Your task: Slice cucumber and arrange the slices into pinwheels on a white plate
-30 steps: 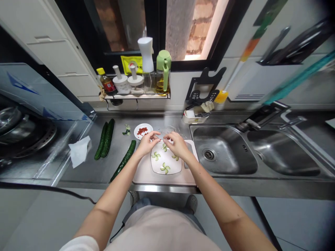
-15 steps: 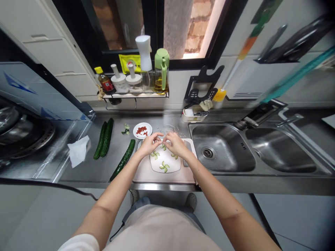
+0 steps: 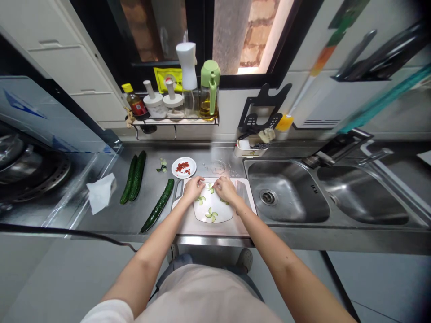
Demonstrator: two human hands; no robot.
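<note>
A white plate (image 3: pixel 202 214) with a thin dark rim lies on the cutting board (image 3: pixel 188 229). Several pinwheels of thin cucumber slices (image 3: pixel 212 215) are set out on it. My left hand (image 3: pixel 194 189) is over the plate's upper left, its thumb and fingertips pinched together. At the upper right, my right hand (image 3: pixel 225 189) has its fingertips pinched beside the top pinwheel (image 3: pixel 210 187) and partly covers the pinwheel on the right. Whatever either pinch holds is too small to make out. Behind my left hand stands a small white dish (image 3: pixel 174 172) of red bits (image 3: pixel 182 168).
Whole cucumbers (image 3: pixel 157 205) lie on the steel counter at the left, near some cucumber scraps (image 3: pixel 163 165) and a crumpled paper towel (image 3: pixel 101 194). To the right is a double sink (image 3: pixel 286 193). A condiment rack (image 3: pixel 178 121) hangs below the window. Water drops wet the counter behind the board.
My hands have drawn apart from above the top pinwheel. The left shifted left and a little down, while the right moved slightly right, uncovering more of that pinwheel.
</note>
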